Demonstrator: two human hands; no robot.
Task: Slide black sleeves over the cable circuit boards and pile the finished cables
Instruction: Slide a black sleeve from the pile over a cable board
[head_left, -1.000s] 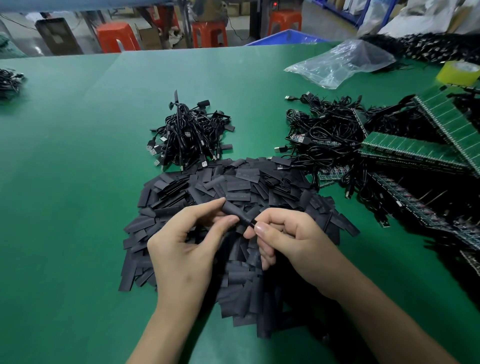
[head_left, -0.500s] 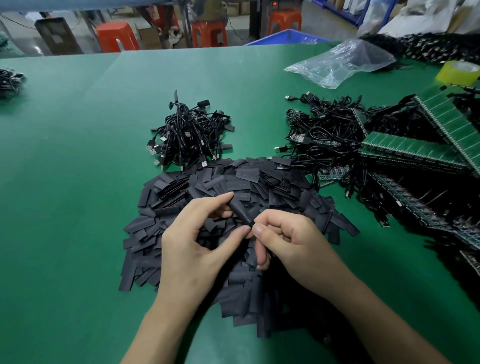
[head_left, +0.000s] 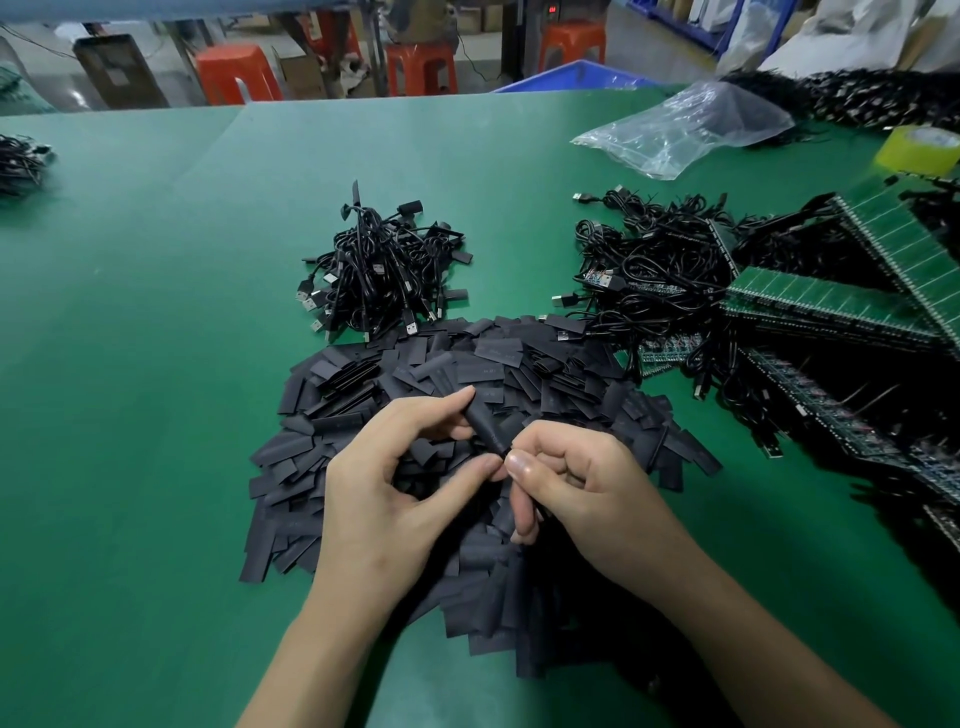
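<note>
Left hand (head_left: 384, 499): pinching the black sleeve (head_left: 485, 428) between forefinger and thumb.
Right hand (head_left: 587, 493): curling, pinching its near end.
Black sleeve: tilting above the sleeve heap (head_left: 519, 364), centre near.
Finished cables (head_left: 379, 270): lying piled beyond, on the green tabletop (head_left: 156, 364).

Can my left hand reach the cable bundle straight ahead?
Probably yes: only the flat sleeve pile lies between left hand and cable bundle, though it's pinching a sleeve.
</note>
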